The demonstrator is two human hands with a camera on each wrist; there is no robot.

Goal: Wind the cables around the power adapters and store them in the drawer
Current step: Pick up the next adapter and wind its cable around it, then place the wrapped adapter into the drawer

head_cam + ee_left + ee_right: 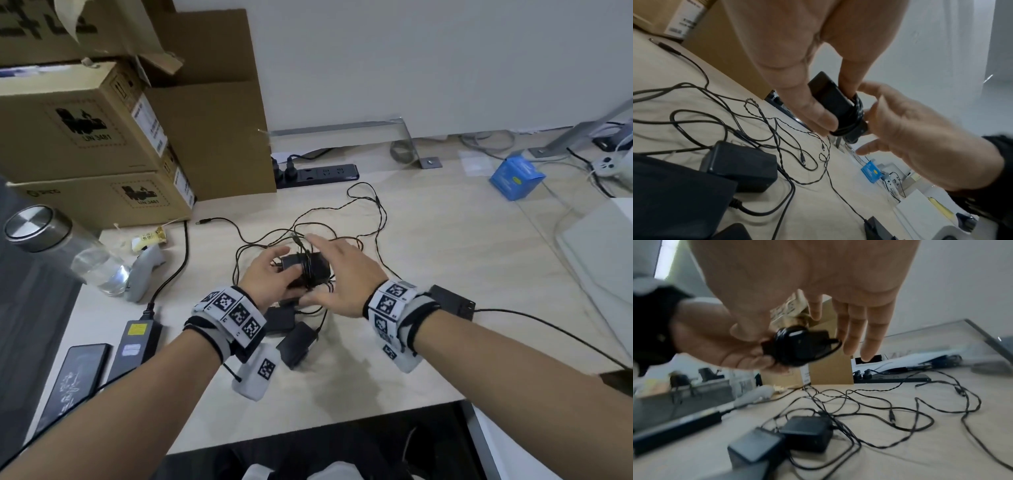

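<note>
Adapter [306,270] lies crosswise in left hand [270,277], cable-wrapped.

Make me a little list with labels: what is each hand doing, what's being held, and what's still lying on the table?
left hand: grips the held adapter
right hand: fingers straight, beside the held adapter
held adapter: black, with its cable wound around it in several turns
loose adapters: at least two black ones on the table, cables not wound
loose cables: thin, black, tangled on the table
table: light wood
drawer: not in view
</note>
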